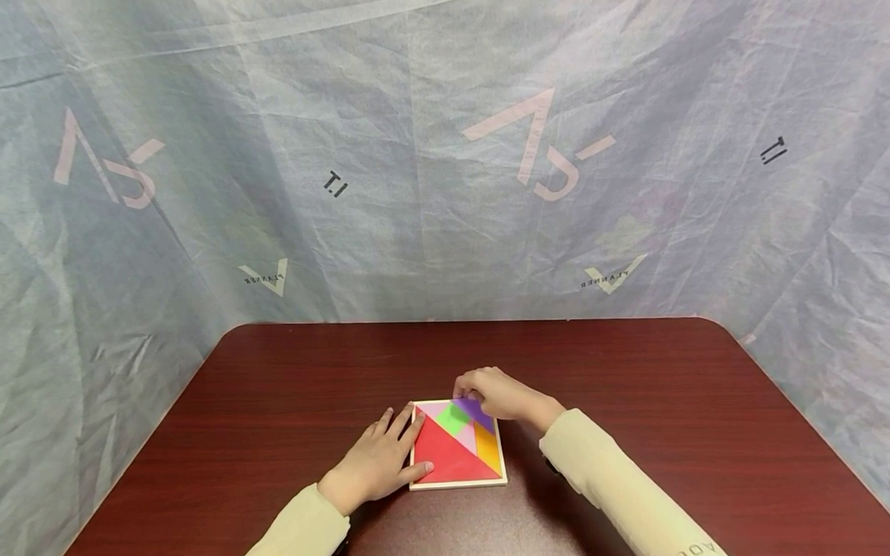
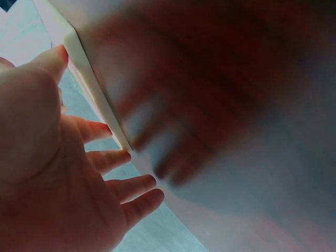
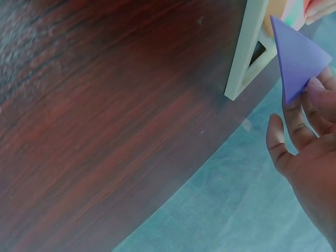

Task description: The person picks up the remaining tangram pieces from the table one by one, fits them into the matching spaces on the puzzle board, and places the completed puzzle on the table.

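Observation:
A square tangram tray (image 1: 459, 484) with a pale rim lies on the table. Inside are large red triangles (image 1: 451, 458), a green square (image 1: 453, 419), small pink pieces (image 1: 466, 438) and an orange piece (image 1: 487, 447). My left hand (image 1: 378, 460) rests with spread fingers over the tray's left edge, thumb on the red. At the far right corner my right hand (image 1: 499, 393) pinches a purple triangle (image 3: 299, 58) between thumb and fingers. In the right wrist view that triangle is tilted up from the tray, and a dark gap shows in the corner beneath it.
The dark red wooden table (image 1: 308, 373) surrounds the tray on all sides. Behind it and at both sides hangs a grey printed cloth (image 1: 414, 230). The left wrist view shows a blurred reflection of the hand on the glossy tabletop (image 2: 252, 173).

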`<state>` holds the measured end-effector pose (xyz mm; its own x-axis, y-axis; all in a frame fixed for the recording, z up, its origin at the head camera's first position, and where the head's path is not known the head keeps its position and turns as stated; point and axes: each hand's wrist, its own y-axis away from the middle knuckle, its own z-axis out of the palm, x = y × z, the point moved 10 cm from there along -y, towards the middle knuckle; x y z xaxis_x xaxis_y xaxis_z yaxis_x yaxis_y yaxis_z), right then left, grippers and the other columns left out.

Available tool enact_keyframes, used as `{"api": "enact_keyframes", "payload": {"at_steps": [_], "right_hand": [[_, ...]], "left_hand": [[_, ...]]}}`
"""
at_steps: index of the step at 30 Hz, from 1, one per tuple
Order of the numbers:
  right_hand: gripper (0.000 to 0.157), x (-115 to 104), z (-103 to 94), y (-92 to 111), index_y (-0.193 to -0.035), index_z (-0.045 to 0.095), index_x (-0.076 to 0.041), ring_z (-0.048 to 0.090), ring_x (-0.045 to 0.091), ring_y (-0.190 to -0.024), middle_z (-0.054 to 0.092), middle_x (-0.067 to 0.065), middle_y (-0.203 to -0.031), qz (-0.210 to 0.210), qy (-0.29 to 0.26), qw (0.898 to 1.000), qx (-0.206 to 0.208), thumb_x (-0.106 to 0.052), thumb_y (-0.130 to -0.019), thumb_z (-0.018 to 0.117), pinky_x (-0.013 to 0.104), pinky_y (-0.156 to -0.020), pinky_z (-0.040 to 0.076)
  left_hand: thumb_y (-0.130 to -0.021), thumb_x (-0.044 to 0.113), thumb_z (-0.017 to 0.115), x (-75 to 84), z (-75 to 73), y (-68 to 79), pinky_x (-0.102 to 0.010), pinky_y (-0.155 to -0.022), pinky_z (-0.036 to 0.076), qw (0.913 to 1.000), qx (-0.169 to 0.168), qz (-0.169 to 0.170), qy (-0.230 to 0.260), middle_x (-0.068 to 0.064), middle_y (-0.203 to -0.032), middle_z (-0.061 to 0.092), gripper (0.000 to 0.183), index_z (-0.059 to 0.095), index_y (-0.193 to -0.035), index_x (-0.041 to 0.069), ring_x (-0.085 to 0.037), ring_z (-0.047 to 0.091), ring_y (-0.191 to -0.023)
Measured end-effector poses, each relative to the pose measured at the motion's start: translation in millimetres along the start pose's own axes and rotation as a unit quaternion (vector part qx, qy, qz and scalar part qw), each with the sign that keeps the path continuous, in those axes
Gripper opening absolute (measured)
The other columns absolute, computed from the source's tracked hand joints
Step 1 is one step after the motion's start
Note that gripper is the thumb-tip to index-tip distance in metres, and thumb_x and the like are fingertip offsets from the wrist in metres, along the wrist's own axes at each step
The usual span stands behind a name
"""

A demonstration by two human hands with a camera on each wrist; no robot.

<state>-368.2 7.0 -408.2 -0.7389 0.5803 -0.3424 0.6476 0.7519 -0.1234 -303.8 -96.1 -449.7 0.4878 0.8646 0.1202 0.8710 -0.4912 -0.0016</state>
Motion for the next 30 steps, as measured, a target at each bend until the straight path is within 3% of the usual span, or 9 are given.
{"api": "enact_keyframes", "payload": {"at_steps": [15, 30], "right_hand": [[0.030, 3.2, 0.6, -1.1, -0.091, 0.067, -0.013, 0.050, 0.009, -0.073, 0.060, -0.003, -0.078, 0.010, 0.020, 1.000, 0.008, 0.010, -0.081, 0.050, 0.030, -0.075, 0.041], [0.033, 10.4, 6.7, 1.4, -0.096, 0.067, -0.012, 0.052, 0.016, -0.079, 0.059, 0.002, -0.083, 0.024, 0.005, 1.000, -0.007, 0.011, -0.080, 0.049, 0.032, -0.077, 0.041]], "left_hand": [[-0.088, 0.054, 0.047, -1.6, 2.0, -0.2, -0.051, -0.101, 0.034, 1.0000, 0.002, 0.001, 0.005, -0.017, -0.147, 0.028, 0.072, 0.035, -0.141, 0.006, -0.046, 0.034, -0.128], [-0.089, 0.053, 0.047, -1.2, 0.5, 0.2, -0.052, -0.102, 0.033, 0.9999, -0.004, -0.004, 0.013, -0.017, -0.148, 0.026, 0.072, 0.034, -0.141, 0.006, -0.046, 0.033, -0.128]]}}
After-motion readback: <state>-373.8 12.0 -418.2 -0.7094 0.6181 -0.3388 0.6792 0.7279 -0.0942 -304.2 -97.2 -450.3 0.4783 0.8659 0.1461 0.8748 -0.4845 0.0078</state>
